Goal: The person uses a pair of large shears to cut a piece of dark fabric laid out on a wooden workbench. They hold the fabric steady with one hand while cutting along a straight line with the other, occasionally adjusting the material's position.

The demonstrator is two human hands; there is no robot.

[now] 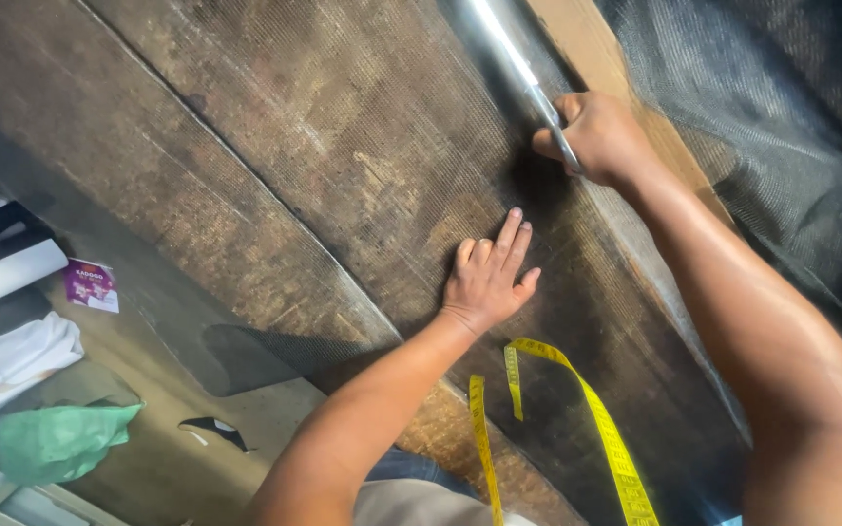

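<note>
Lying at far left: folded white cloth, green cloth and a small purple card, all off the table.
Mesh: thin dark netting spread flat over the wooden table; probably light, limp and prone to creeping, so best pinned with a flat palm near the cut.
Left hand: fingers spread open, pressed flat on the mesh.
Tape: yellow, hanging below the left hand.
Right hand: fingers closed around scissors, blades lying along the mesh.
Edges: table edge runs just beside the right forearm; loose mesh hangs beyond it.
Room: broad open mesh left of both hands.
</note>
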